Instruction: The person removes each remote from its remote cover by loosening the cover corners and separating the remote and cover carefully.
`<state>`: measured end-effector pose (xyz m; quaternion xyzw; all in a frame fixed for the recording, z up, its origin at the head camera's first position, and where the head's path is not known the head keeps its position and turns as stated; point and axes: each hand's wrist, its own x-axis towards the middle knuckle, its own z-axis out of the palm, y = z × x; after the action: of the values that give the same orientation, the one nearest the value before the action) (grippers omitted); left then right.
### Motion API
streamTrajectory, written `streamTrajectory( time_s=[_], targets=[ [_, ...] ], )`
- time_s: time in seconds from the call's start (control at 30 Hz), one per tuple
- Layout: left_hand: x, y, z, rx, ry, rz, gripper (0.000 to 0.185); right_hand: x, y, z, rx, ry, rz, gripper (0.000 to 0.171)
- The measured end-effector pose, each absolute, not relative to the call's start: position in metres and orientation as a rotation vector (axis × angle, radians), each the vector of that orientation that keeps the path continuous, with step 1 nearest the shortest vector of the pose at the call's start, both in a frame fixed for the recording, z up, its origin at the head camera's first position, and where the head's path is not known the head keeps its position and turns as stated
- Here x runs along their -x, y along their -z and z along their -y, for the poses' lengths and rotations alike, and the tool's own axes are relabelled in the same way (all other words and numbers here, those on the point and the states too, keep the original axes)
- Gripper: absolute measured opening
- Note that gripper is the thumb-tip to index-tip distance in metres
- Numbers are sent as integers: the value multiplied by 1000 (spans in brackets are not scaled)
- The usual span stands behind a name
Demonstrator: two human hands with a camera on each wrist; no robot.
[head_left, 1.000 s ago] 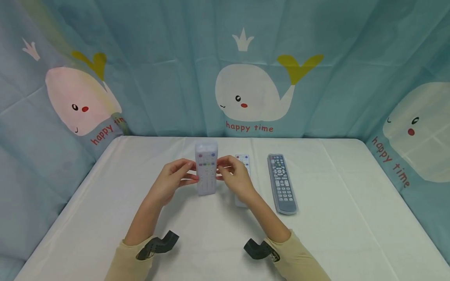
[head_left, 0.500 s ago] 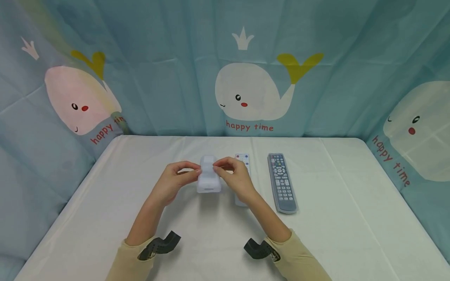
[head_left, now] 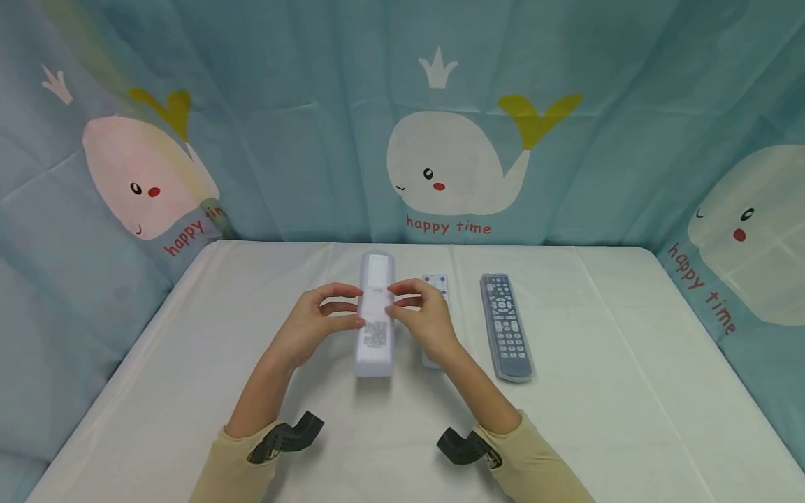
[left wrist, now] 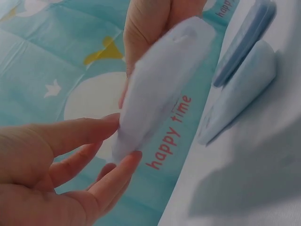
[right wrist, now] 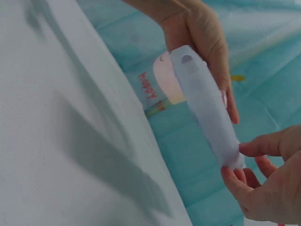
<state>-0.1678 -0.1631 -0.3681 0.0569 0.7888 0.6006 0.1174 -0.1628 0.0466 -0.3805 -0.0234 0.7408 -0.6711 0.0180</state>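
A white remote control [head_left: 376, 314] in a translucent sleeve is held up over the table, its back with a printed label toward the head camera. My left hand [head_left: 316, 318] pinches its left edge between thumb and fingertips. On the opposite edge, my right hand [head_left: 424, 314] pinches it the same way. The left wrist view shows the remote control [left wrist: 160, 89] tilted and blurred, with the left fingers at its lower end. In the right wrist view, a rounded slot marks the end of the sleeved remote control [right wrist: 207, 103].
Partly behind the right hand lies a second white remote [head_left: 435, 281] on the table. Right of it lies a grey remote [head_left: 506, 328] in a clear cover, buttons up. White cloth covers the table [head_left: 604, 419]. A blue whale-print curtain [head_left: 314, 154] hangs behind and at both sides.
The held remote has been flipped over: its button side faced the head camera at first, then its end, and now its labelled back. Both hands stay at its edges.
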Motion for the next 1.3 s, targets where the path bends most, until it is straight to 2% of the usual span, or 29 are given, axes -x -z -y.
streamTrajectory(
  time_s=[0.23, 0.53, 0.73, 0.9, 1.3],
  targets=[
    [169, 370, 163, -204, -1755, -2284, 76, 163, 381, -46, 14, 2081, -2311, 39],
    [170, 373, 164, -254, -1666, -2317, 80, 164, 381, -48, 17, 2119, -2247, 49],
    [171, 376, 163, -288, -1609, -2398, 77, 166, 383, -49, 49, 2157, -2201, 53],
    [172, 377, 161, -326, -1557, -2480, 68, 168, 387, -49, 81, 2132, -2222, 55],
    [171, 367, 158, -380, -1600, -2585, 43, 166, 381, -48, 224, 2097, -2316, 47]
  ],
)
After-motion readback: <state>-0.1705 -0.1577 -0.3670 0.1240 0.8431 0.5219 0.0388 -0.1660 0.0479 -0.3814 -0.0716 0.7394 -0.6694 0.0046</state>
